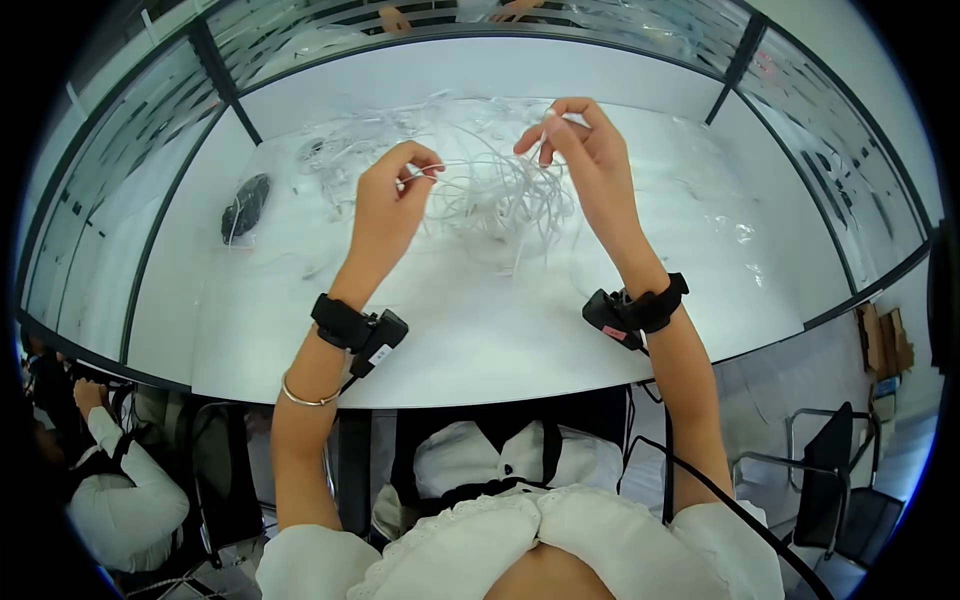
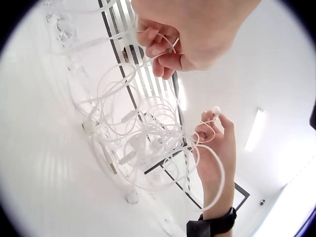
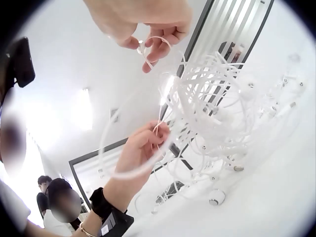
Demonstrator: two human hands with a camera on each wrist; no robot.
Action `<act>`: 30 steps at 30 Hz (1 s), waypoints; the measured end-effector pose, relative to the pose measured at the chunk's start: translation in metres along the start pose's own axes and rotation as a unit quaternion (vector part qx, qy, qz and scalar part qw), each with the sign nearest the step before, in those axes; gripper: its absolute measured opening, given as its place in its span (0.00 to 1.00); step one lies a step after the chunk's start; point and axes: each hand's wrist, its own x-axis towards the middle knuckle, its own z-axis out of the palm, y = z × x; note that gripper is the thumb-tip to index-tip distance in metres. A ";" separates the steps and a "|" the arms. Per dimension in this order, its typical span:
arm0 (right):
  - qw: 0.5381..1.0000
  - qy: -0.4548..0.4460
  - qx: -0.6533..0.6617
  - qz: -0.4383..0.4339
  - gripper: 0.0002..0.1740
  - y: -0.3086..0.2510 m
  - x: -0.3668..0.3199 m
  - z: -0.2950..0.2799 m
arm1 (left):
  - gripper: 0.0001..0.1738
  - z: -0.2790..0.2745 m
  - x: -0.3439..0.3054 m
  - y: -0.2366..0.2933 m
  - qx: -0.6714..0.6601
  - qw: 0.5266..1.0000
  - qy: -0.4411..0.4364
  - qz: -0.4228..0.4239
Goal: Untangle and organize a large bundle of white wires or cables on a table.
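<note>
A tangle of thin white cables (image 1: 505, 200) hangs and lies between both hands over the white table. USB plugs (image 2: 112, 165) and small round white pieces show among its loops. On the left, my left hand (image 1: 390, 205) pinches a strand of cable between thumb and fingers, and the strand runs toward the tangle. My right hand (image 1: 592, 160), raised at the tangle's far right, pinches a thin cable near a small white earbud-like end (image 2: 216, 110). A loop of that cable passes across its fingers in the left wrist view.
A dark bundle in clear plastic (image 1: 246, 210) lies at the table's left. Clear plastic bags and more white cables (image 1: 335, 150) spread along the back. Glass-topped partitions (image 1: 480, 70) enclose the table. A chair (image 1: 830, 480) stands at right; another person (image 1: 125, 500) sits at left.
</note>
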 end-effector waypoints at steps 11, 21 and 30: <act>0.998 0.057 0.006 -0.034 0.15 0.002 0.014 -0.031 | 0.06 0.005 0.008 0.005 -0.100 0.993 -0.056 -0.021; 0.996 0.002 0.032 0.087 0.17 0.004 0.051 -0.035 | 0.10 -0.025 0.052 0.031 0.060 0.941 -0.324 -0.082; 0.983 -0.099 0.048 0.148 0.17 0.016 0.103 -0.024 | 0.13 0.012 0.121 0.006 -0.014 0.980 -0.191 0.044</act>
